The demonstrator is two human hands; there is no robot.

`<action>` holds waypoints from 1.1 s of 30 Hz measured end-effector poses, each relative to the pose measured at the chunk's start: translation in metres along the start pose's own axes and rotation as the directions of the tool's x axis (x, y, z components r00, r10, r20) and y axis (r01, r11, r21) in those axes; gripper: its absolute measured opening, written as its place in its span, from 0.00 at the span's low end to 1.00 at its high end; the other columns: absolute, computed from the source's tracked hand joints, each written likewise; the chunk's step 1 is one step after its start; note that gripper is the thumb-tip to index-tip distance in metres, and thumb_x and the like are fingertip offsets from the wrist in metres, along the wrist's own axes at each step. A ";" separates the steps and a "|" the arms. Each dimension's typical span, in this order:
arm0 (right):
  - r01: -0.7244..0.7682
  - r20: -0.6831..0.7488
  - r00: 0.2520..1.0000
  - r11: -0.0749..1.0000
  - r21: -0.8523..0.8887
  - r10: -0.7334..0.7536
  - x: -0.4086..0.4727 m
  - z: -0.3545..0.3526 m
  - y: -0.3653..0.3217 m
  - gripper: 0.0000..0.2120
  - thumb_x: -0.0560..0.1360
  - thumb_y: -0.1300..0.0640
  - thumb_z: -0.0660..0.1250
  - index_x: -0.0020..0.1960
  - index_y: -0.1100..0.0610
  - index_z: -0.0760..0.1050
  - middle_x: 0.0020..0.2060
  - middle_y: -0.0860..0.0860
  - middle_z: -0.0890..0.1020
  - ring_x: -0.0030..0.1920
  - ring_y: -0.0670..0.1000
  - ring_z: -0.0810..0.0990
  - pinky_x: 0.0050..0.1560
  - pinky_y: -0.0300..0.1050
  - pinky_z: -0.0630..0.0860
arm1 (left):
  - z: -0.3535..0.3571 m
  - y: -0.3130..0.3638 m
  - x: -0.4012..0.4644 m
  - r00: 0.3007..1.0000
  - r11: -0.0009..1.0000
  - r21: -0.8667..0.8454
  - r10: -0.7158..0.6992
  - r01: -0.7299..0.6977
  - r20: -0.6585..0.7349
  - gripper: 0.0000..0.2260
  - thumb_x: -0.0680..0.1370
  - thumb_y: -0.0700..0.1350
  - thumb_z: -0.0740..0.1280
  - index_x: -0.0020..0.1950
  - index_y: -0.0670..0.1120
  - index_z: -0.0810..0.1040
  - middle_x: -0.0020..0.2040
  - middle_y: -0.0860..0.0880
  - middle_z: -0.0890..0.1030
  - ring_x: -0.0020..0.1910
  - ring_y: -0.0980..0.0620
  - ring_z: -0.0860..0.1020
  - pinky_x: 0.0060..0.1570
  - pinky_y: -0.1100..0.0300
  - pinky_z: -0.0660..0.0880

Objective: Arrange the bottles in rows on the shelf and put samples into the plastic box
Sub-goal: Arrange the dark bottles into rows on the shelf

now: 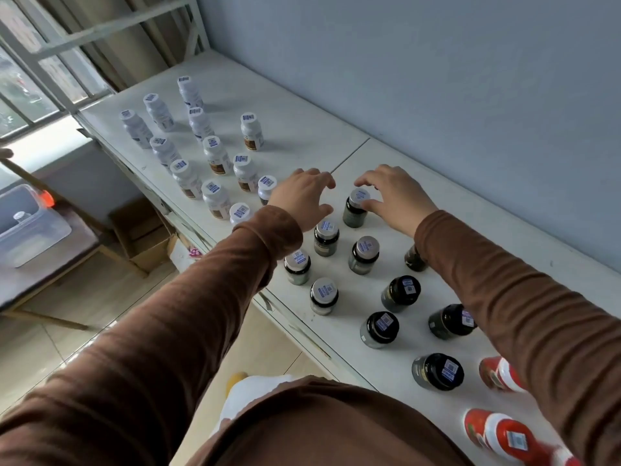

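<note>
Gripping a dark bottle (355, 211), right hand (398, 196); bare shelf (437, 176) behind.

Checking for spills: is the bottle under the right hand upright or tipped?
Upright: the bottle stands on the shelf, cap up, right hand gripping its cap.

Dark bottle (414, 258) behind right sleeve (504, 284)

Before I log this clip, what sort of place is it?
Probably a stockroom or sample store. Dozens of barcode-stickered bottles, like this white bottle, stand on a bare metal shelf; a clear plastic box sits on a side table, and an open cardboard carton is on the floor.
</note>
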State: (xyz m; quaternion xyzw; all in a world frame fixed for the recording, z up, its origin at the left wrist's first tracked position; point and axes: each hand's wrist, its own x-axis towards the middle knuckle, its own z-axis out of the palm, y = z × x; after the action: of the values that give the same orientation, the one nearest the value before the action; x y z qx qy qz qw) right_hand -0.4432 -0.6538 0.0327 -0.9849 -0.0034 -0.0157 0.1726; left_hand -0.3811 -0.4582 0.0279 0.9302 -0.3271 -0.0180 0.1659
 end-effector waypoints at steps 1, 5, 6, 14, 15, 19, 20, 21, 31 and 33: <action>-0.008 0.017 1.000 1.000 -0.006 0.009 0.003 0.001 0.004 0.19 0.75 0.55 0.69 0.65 0.52 0.74 0.60 0.54 0.75 0.61 0.56 0.71 0.58 0.49 0.68 | 0.003 0.002 0.005 1.000 1.000 0.007 -0.003 0.003 0.011 0.18 0.74 0.50 0.69 0.63 0.50 0.74 0.58 0.48 0.78 0.59 0.45 0.73 0.55 0.49 0.74; -0.024 0.122 0.992 0.999 -0.034 0.028 0.014 0.014 0.010 0.25 0.75 0.60 0.68 0.70 0.50 0.69 0.64 0.54 0.72 0.64 0.58 0.69 0.61 0.50 0.68 | 0.014 0.003 0.020 0.998 0.999 0.047 -0.018 0.015 0.060 0.18 0.74 0.50 0.69 0.63 0.50 0.74 0.59 0.49 0.77 0.60 0.46 0.73 0.51 0.53 0.72; -0.018 0.150 0.988 0.999 -0.043 0.025 0.017 0.018 0.010 0.26 0.75 0.61 0.68 0.71 0.50 0.69 0.64 0.54 0.72 0.64 0.58 0.68 0.61 0.51 0.68 | 0.016 0.003 0.023 0.997 0.998 0.058 -0.018 0.013 0.078 0.19 0.74 0.50 0.70 0.63 0.50 0.74 0.59 0.49 0.77 0.60 0.46 0.73 0.52 0.54 0.71; -0.064 0.080 0.995 0.995 0.077 0.057 0.029 0.019 0.016 0.19 0.75 0.61 0.66 0.65 0.51 0.74 0.57 0.54 0.77 0.57 0.56 0.75 0.57 0.48 0.70 | 0.027 -0.005 0.028 0.996 0.999 -0.030 -0.025 0.028 0.090 0.20 0.73 0.51 0.70 0.64 0.50 0.73 0.59 0.48 0.78 0.58 0.46 0.74 0.55 0.53 0.72; -0.083 0.042 0.996 0.981 0.176 0.077 0.029 0.011 0.016 0.18 0.75 0.60 0.67 0.64 0.51 0.75 0.57 0.53 0.78 0.55 0.54 0.76 0.57 0.47 0.71 | 0.027 -0.007 0.028 0.996 0.992 -0.118 -0.031 0.041 0.082 0.21 0.73 0.50 0.71 0.64 0.49 0.72 0.59 0.48 0.78 0.58 0.46 0.75 0.55 0.53 0.72; -0.162 0.024 0.980 0.729 0.665 0.197 0.028 -0.025 0.006 0.12 0.77 0.58 0.69 0.59 0.55 0.77 0.50 0.52 0.80 0.49 0.51 0.79 0.57 0.49 0.79 | 0.019 -0.002 0.025 0.995 0.767 -0.634 -0.093 0.098 0.041 0.21 0.73 0.50 0.73 0.62 0.48 0.72 0.53 0.48 0.81 0.51 0.50 0.79 0.53 0.56 0.75; -0.175 0.033 0.975 0.659 0.732 0.221 0.028 -0.032 0.002 0.10 0.77 0.56 0.69 0.58 0.55 0.78 0.48 0.52 0.80 0.47 0.51 0.80 0.55 0.49 0.80 | 0.014 0.000 0.024 0.993 0.656 -0.748 -0.111 0.102 0.038 0.20 0.73 0.50 0.72 0.61 0.46 0.72 0.51 0.47 0.81 0.48 0.50 0.80 0.51 0.57 0.76; -0.178 0.035 0.971 0.619 0.765 0.236 0.028 -0.037 -0.003 0.10 0.76 0.53 0.70 0.56 0.56 0.78 0.45 0.52 0.80 0.45 0.50 0.80 0.52 0.47 0.81 | 0.008 0.004 0.023 0.990 0.527 -0.842 -0.125 0.120 0.062 0.19 0.74 0.51 0.70 0.61 0.44 0.73 0.50 0.45 0.81 0.45 0.49 0.80 0.49 0.56 0.76; -0.116 -0.062 0.970 0.674 0.729 0.234 0.018 -0.053 -0.040 0.23 0.71 0.34 0.68 0.46 0.56 0.77 0.29 0.48 0.76 0.29 0.47 0.71 0.31 0.44 0.70 | -0.012 0.011 0.012 0.804 -0.223 -0.773 0.167 0.595 0.571 0.21 0.80 0.57 0.50 0.46 0.43 0.74 0.28 0.47 0.69 0.25 0.53 0.66 0.26 0.63 0.67; -0.119 -0.070 0.969 0.700 0.704 0.235 0.016 -0.052 -0.040 0.22 0.71 0.33 0.67 0.44 0.53 0.78 0.27 0.46 0.75 0.29 0.46 0.71 0.33 0.45 0.69 | -0.011 0.011 0.008 0.795 -0.220 -0.765 0.205 0.606 0.571 0.22 0.81 0.58 0.50 0.46 0.42 0.74 0.29 0.47 0.69 0.26 0.53 0.65 0.26 0.63 0.67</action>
State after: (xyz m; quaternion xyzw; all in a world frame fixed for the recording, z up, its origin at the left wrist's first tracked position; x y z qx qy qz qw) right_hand -0.4296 -0.6338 0.0955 -0.8392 0.0991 -0.0728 0.5298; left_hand -0.3799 -0.4677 0.0424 0.4523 -0.0503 -0.5363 0.7108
